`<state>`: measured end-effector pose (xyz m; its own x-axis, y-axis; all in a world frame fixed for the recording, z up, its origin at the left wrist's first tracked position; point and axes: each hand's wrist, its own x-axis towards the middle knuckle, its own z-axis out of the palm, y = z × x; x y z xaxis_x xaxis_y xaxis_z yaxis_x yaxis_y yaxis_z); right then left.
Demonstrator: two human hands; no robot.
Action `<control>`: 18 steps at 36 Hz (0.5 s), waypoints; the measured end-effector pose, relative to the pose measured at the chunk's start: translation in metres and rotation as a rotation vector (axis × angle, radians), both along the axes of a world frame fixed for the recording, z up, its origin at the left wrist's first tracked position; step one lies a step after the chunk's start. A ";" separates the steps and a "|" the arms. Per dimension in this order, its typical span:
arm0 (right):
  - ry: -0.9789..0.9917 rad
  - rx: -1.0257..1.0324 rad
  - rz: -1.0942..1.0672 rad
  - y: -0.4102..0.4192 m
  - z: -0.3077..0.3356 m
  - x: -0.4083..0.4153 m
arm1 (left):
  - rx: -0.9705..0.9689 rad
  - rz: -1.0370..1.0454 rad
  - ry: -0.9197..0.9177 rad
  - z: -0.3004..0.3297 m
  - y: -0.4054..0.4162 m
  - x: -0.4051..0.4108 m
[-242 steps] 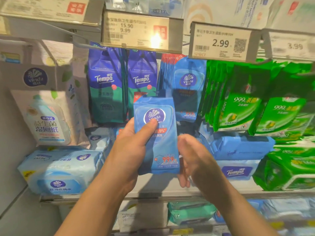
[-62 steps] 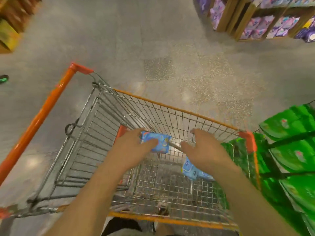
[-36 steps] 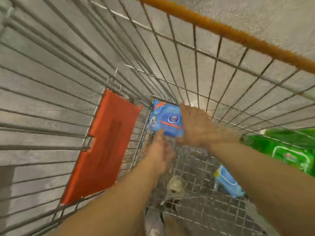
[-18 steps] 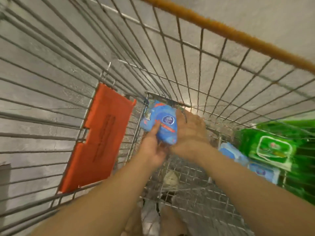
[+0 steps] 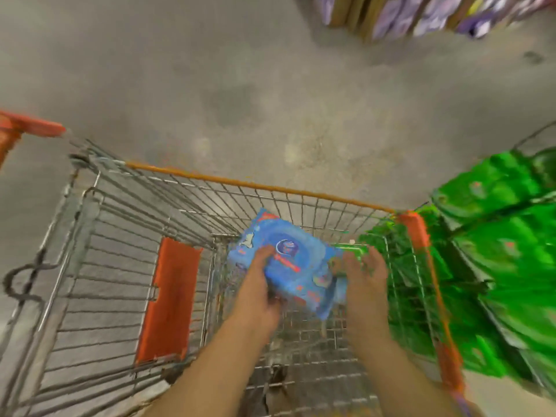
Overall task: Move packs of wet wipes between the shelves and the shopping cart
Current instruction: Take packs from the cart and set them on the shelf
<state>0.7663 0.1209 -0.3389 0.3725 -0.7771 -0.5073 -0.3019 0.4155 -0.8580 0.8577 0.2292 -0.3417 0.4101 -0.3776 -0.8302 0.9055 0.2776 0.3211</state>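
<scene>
Blue wet wipes pack [image 5: 287, 263], half a second ago low against the cart's end wall, is now lifted over the shopping cart [image 5: 258, 186]; left hand [image 5: 260, 291] grips it, thumb on top; right hand [image 5: 365, 278] at its edge, fingers blurred, grip unclear; green packs [image 5: 508, 236] smeared

Two bare forearms, left hand [image 5: 258, 293] and right hand [image 5: 365, 281] ungloved, no sleeves

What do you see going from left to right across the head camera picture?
Orange handle end → orange flap in the cart → left hand → blue wipes pack → right hand → green packs.
</scene>
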 end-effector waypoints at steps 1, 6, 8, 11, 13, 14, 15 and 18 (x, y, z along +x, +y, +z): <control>-0.067 0.039 -0.058 0.003 0.016 -0.007 | -0.019 -0.023 -0.016 0.013 -0.001 -0.006; -0.280 0.301 -0.028 0.025 0.085 -0.041 | -0.153 -0.149 -0.128 0.086 -0.002 -0.040; -0.309 0.257 -0.080 0.032 0.108 -0.056 | -0.165 -0.191 -0.174 0.111 0.001 -0.059; -0.389 0.185 -0.158 0.045 0.144 -0.090 | -0.157 -0.279 -0.311 0.139 0.004 -0.088; -0.423 0.167 -0.233 0.053 0.168 -0.114 | -0.168 -0.357 -0.402 0.159 0.005 -0.106; -0.462 0.158 -0.261 0.056 0.180 -0.128 | -0.178 -0.411 -0.441 0.167 0.005 -0.116; -0.477 0.146 -0.309 0.060 0.190 -0.142 | -0.184 -0.461 -0.474 0.176 0.005 -0.125; -0.456 0.065 -0.433 0.066 0.222 -0.185 | -0.222 -0.612 -0.542 0.196 0.001 -0.156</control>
